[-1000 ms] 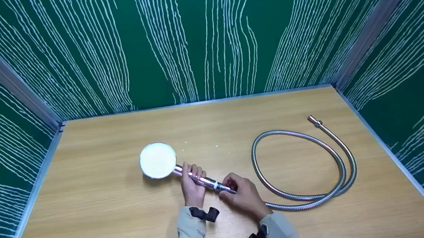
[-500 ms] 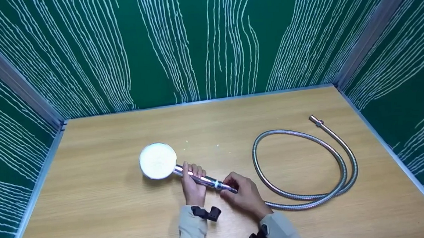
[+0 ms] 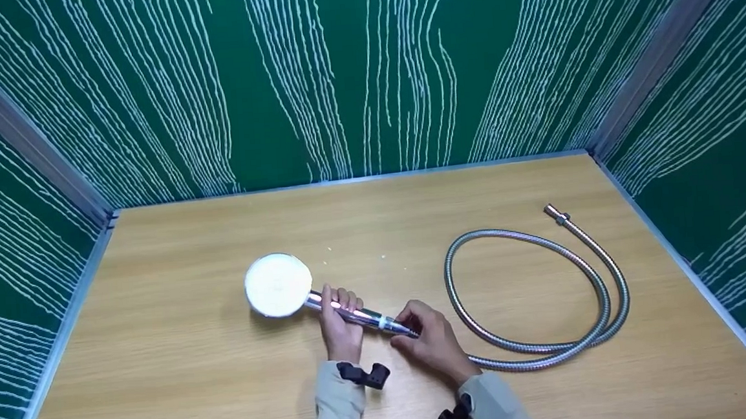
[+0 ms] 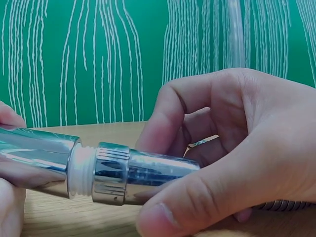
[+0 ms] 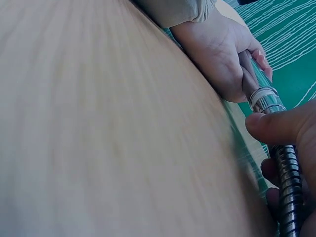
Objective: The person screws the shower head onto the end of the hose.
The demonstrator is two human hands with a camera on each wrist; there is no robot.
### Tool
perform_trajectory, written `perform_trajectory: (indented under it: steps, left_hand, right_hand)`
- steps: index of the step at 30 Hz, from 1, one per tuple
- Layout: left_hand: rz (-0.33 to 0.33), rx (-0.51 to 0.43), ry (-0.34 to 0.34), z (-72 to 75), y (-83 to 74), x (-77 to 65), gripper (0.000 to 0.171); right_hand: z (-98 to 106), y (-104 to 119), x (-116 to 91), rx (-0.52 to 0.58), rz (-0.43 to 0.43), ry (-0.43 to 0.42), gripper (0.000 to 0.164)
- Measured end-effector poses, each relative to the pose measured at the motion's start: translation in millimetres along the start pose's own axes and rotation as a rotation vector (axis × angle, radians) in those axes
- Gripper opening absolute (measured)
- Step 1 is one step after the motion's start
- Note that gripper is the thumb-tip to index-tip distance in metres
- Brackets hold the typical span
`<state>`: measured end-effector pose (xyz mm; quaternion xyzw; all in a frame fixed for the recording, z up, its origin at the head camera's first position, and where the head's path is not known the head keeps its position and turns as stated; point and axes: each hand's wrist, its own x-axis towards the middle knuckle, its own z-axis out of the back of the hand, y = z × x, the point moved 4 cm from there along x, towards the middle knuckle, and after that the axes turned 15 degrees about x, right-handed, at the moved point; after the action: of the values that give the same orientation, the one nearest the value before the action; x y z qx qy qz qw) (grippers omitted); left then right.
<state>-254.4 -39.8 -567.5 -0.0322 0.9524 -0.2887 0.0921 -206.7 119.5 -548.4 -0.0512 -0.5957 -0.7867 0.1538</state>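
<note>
My left hand [image 3: 343, 328] grips the chrome handle [image 4: 34, 158] of a shower head, whose round white face [image 3: 278, 285] points up on the left in the head view. Thumb and fingers of my right hand [image 3: 429, 339] pinch the tapered chrome connector [image 4: 148, 173] of a shower hose. White threads [image 4: 81, 170] show between the handle's end and the connector's ribbed collar in the left wrist view. Behind the right thumb, the ribbed metal hose [image 5: 289, 192] runs out of the connector.
The rest of the hose [image 3: 452, 282] lies in a loop on the wooden table [image 3: 182, 376], its other end fitting [image 3: 556, 214] toward the back right. Small white specks dot the middle of the table. Green panels [image 3: 263, 112] with white wavy lines stand on three sides.
My right fingertips have shifted slightly right along the connector. My left hand keeps its grip on the handle, and the looped hose lies as before.
</note>
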Motion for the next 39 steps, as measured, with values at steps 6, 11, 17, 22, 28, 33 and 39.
perform_trajectory:
  steps: [6,11,17,22,28,33,39]
  left_hand:
    - [0.005,-0.012,0.001,0.2,-0.6,0.3,0.040]
    - [0.009,-0.009,-0.012,0.4,-1.2,0.7,0.039]
    - [0.007,-0.002,-0.019,0.5,-1.3,1.5,0.039]
    - [0.005,0.016,-0.017,1.9,0.1,2.6,0.040]
    - [0.000,0.027,-0.014,2.0,0.1,3.7,0.040]
    - [0.001,0.036,-0.020,1.3,-0.2,3.5,0.039]
    - [0.004,0.055,-0.035,1.0,0.2,1.9,0.038]
  right_hand:
    - [-1.0,-1.5,1.0,0.004,-0.005,-0.003,0.030]
    - [-1.1,-2.8,2.4,0.020,-0.012,0.006,0.027]
    - [-0.9,-4.3,3.4,0.033,-0.015,0.018,0.024]
    - [-1.3,-4.0,2.7,0.021,-0.022,0.029,0.020]
    - [-1.5,-2.6,3.2,0.019,-0.034,0.037,0.017]
    - [-1.0,-2.6,3.5,0.010,-0.052,0.057,0.016]
    - [-1.0,-3.8,2.3,0.012,-0.098,0.089,0.020]
